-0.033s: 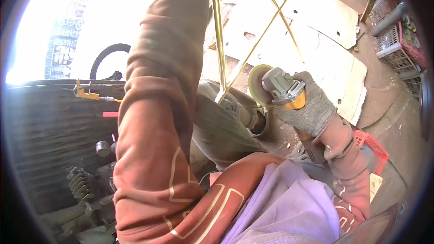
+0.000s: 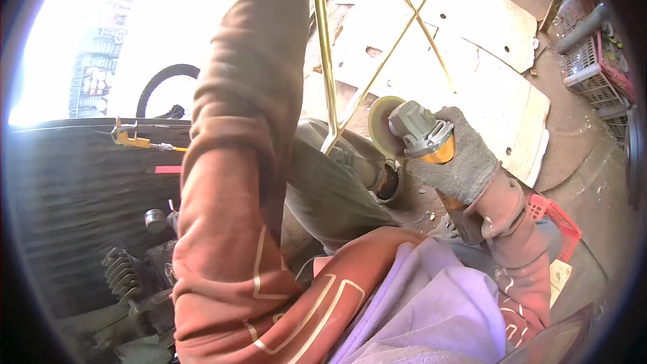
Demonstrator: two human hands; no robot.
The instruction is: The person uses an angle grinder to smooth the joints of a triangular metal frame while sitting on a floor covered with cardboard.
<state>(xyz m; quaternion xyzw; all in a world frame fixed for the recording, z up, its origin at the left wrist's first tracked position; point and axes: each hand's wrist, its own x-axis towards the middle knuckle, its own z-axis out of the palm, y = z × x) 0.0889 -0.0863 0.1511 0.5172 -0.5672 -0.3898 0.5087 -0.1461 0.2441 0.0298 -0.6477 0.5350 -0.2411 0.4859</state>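
In a grey knitted glove, my right hand (image 2: 465, 162) is closed round an angle grinder (image 2: 416, 128) with a grey head and orange body. Its round disc (image 2: 384, 127) faces left, beside a thin gold-coloured metal frame (image 2: 329, 74). A small gap shows between the disc and the nearest rod. My left arm (image 2: 236, 128), in a rust-red sleeve, stretches up past the top edge, so the left hand is out of the picture. The frame's lower corner stands in front of my trouser leg (image 2: 330, 202), close to my shoe (image 2: 387, 182).
Pale boards (image 2: 472, 34) with holes lie on the ground beyond the frame. Plastic crates (image 2: 585, 71) stand at the right; a red basket (image 2: 563, 226) sits by my right arm. At left are a dark ridged surface (image 2: 81, 182), a coil spring (image 2: 121, 273) and a wheel (image 2: 165, 87).
The surroundings and left sleeve sit very slightly further right in the picture. The grinder stays in the right hand, almost unmoved.
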